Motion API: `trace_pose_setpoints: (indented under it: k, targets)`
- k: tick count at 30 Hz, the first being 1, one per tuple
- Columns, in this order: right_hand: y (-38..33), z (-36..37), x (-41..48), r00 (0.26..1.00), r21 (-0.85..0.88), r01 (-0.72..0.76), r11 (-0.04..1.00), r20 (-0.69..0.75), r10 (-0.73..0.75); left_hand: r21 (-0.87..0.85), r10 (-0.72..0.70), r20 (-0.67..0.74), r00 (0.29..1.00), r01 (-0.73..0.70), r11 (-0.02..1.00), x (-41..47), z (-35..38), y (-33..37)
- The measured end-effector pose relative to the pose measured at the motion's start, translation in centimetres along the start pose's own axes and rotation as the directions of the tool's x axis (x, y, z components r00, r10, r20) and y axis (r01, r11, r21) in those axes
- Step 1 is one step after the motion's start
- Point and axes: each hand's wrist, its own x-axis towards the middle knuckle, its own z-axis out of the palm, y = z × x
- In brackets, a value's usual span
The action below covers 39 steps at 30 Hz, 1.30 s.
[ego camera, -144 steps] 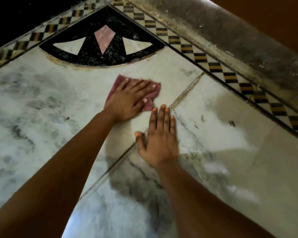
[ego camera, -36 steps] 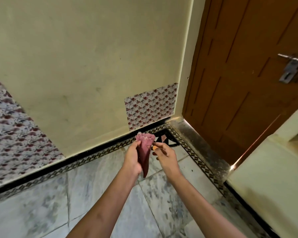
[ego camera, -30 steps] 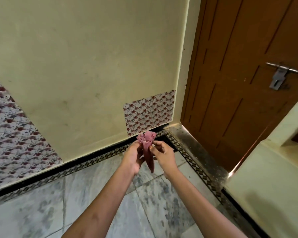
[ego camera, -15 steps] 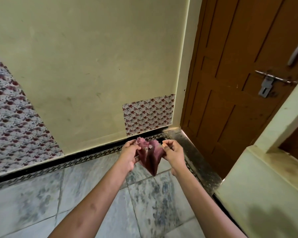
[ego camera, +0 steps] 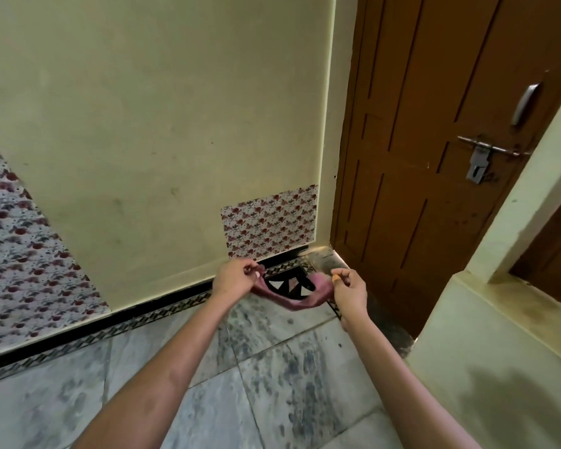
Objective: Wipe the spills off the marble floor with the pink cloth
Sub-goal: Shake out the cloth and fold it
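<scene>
Both bare hands are raised in front of the person, apart from each other, with the pink cloth (ego camera: 292, 301) stretched between them. The left hand (ego camera: 235, 278) pinches one end of the cloth between thumb and curled fingers; the right hand (ego camera: 348, 288) pinches the other end in the same way, so each is closed on fabric. The cloth sags in a shallow curve between the two grips and is blurred, so its folds cannot be made out. It hangs in the air above the grey-veined white marble floor (ego camera: 272, 367), touching nothing but the hands.

Taking the brown panelled wooden door (ego camera: 418, 157) as the landmark: the cloth hangs just left of the door's lower corner, in front of the black triangular floor inlay with white and pink wedges (ego camera: 287, 281) that fills the corner of the floor beside the door. A chequered black-and-tan border strip (ego camera: 162, 314) runs left from that inlay along the foot of the pale yellow plastered wall (ego camera: 159, 108), which stands left of the door. A rectangular patch of red floral-print covering (ego camera: 269, 222) sits low on that wall, just left of the door frame, and a larger patch of the same print (ego camera: 20, 260) lies far to the left. On the door are a metal sliding latch (ego camera: 486, 153) and, above it, a metal pull handle (ego camera: 525, 103). Right of the door stands a pale yellow low wall (ego camera: 499, 351).
</scene>
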Motion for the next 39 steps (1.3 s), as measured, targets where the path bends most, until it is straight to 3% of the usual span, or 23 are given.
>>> trace_pose_setpoints:
  k: [3, 5, 7, 9, 11, 14, 18, 21, 23, 27, 29, 34, 36, 39]
  targets:
    - [1.4, 0.6, 0.0, 0.998, -0.169, -0.065, 0.983, -0.015, 0.063, 0.16, 0.158, -0.017, 0.987, -0.154, 0.975, 1.2, -2.3, 0.2]
    - [2.1, 1.4, -0.5, 0.995, -0.326, -0.069, 0.943, 0.044, 0.088, 0.103, 0.228, -0.032, 0.973, -0.224, 0.969, 1.7, -3.4, 0.7]
    - [1.9, 2.7, -0.9, 0.992, -0.42, 0.039, 0.907, 0.125, 0.015, 0.043, 0.297, -0.002, 0.955, -0.297, 0.954, 1.9, -4.5, 1.0]
    - [0.3, 4.0, -1.5, 0.951, -0.352, 0.232, 0.907, 0.277, -0.136, 0.044, 0.395, 0.015, 0.919, -0.395, 0.918, 1.9, -5.3, 1.4]
    - [-2.2, 5.5, -2.3, 0.852, -0.227, 0.411, 0.883, 0.439, -0.283, 0.043, 0.486, 0.016, 0.874, -0.487, 0.873, 1.8, -6.2, 1.7]
    - [-5.0, 7.4, -2.9, 0.757, -0.124, 0.472, 0.873, 0.564, -0.33, 0.036, 0.535, 0.028, 0.845, -0.535, 0.844, 1.8, -7.7, 2.0]
    - [-6.4, 8.3, -2.5, 0.803, -0.09, 0.416, 0.905, 0.503, -0.319, 0.08, 0.524, -0.033, 0.851, -0.52, 0.85, 2.1, -10.1, 1.4]
    - [-7.3, 8.4, -1.8, 0.825, -0.117, 0.481, 0.869, 0.395, -0.404, 0.104, 0.45, 0.159, 0.879, -0.469, 0.877, 2.5, -11.1, 0.5]
    - [-8.4, 8.5, -1.6, 0.8, -0.135, 0.564, 0.815, 0.333, -0.499, 0.178, 0.388, 0.317, 0.865, -0.456, 0.872, 2.8, -10.8, -0.1]
    - [-9.9, 8.2, -1.0, 0.757, -0.19, 0.65, 0.736, 0.238, -0.608, 0.243, 0.364, 0.364, 0.857, -0.465, 0.851, 3.3, -10.2, -1.4]
    - [-10.4, 7.4, -0.7, 0.753, -0.209, 0.658, 0.723, 0.191, -0.63, 0.195, 0.361, 0.368, 0.857, -0.451, 0.871, 3.4, -10.3, -1.9]
    - [-10.7, 5.6, 0.4, 0.802, -0.276, 0.593, 0.756, 0.128, -0.583, -0.118, 0.295, 0.465, 0.835, -0.271, 0.955, 4.1, -11.8, -2.8]
    - [-10.2, 5.0, 1.2, 0.827, -0.323, 0.554, 0.767, 0.105, -0.553, -0.155, 0.298, 0.439, 0.847, -0.256, 0.954, 4.5, -13.1, -2.4]
    - [-9.6, 4.1, 2.0, 0.862, -0.294, 0.504, 0.812, 0.103, -0.497, -0.287, 0.297, 0.294, 0.908, -0.213, 0.934, 4.9, -14.9, -1.7]
